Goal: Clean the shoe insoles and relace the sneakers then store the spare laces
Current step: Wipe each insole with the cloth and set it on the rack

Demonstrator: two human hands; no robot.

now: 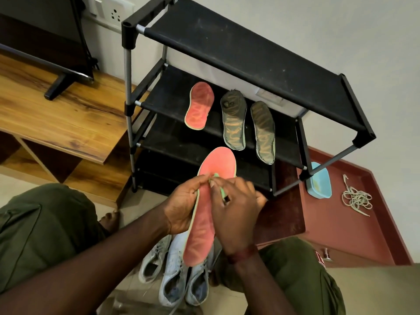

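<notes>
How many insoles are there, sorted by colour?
Pink insoles: 2 (one held in the left hand, with a green tool in the right hand against it; one on the rack)
Dark insoles: 2 (both on the rack)
Total: 4

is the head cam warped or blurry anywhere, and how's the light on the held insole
head view: the wide-angle lens tilts and splays the shoe rack; light is soft and even, no glare on the pink insole the left hand holds; the right hand, gripping a green tool, is slightly smeared at the fingertips; the lower shelves sit in shadow.
</notes>
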